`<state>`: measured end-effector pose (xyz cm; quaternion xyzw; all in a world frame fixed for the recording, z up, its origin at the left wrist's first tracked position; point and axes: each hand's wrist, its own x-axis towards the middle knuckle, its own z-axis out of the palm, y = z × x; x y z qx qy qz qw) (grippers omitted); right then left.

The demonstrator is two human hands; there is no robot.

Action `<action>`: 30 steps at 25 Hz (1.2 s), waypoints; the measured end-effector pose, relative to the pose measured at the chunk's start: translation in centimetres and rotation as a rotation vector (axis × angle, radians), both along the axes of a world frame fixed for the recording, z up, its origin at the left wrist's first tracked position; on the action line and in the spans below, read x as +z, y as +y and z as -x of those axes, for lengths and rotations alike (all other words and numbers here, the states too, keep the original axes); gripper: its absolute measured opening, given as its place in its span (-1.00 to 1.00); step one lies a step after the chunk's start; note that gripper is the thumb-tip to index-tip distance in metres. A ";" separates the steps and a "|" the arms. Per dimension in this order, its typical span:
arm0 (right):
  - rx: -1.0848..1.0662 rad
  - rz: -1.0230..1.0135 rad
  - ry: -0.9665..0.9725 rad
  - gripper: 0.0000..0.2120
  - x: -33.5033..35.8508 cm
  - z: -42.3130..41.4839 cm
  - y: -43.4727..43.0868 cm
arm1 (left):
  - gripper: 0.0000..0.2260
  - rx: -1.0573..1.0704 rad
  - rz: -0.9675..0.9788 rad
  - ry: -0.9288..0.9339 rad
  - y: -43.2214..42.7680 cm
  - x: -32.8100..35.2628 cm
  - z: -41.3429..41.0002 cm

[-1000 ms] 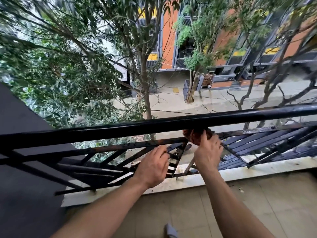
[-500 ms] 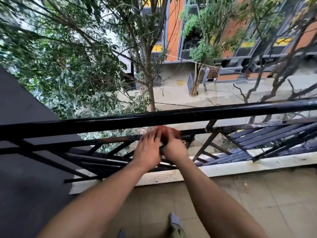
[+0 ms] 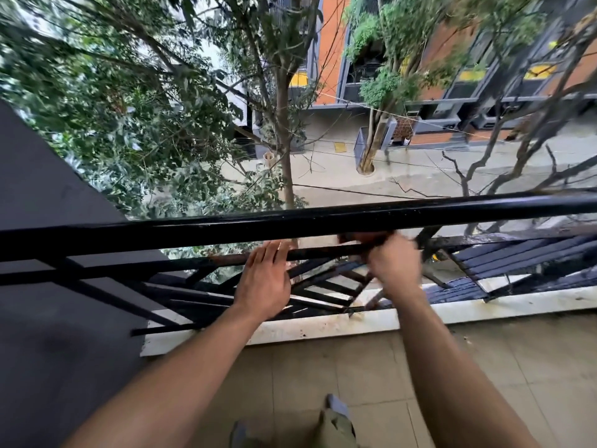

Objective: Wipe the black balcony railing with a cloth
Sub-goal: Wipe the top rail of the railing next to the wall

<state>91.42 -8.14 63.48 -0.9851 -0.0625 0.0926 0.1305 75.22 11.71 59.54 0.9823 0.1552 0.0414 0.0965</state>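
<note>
right grip (image 3: 392, 266) has shifted right along the lower bar and now sits apart from left grip (image 3: 263, 279); half a second ago the two touched. right grip, blurred, is clenched round a reddish cloth (image 3: 360, 237), held against the lower bar just under the top bar of the black railing (image 3: 226, 226). left grip is released, fingers straight, resting on the same lower bar. tiled floor (image 3: 484, 367) below; trees (image 3: 145, 124) beyond.

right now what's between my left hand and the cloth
Head view: only bare thin black lower bar between the left hand and the reddish-brown cloth.
</note>
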 end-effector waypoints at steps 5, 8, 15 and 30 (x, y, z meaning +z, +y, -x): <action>0.331 0.601 -0.167 -0.38 -4.5 3.1 3.6 | -0.38 0.061 -0.016 0.076 3.0 -1.0 2.8; 0.693 0.006 -0.083 -0.29 -6.0 9.1 11.5 | -0.29 0.073 -0.038 0.104 4.0 -1.1 3.9; 0.156 0.239 -0.194 -0.18 -5.5 7.0 8.5 | -0.30 0.063 -0.073 0.120 6.6 -0.4 6.7; 0.489 -0.099 -0.094 -0.21 -5.5 22.9 27.1 | -0.16 0.172 -0.063 0.094 16.0 0.2 17.0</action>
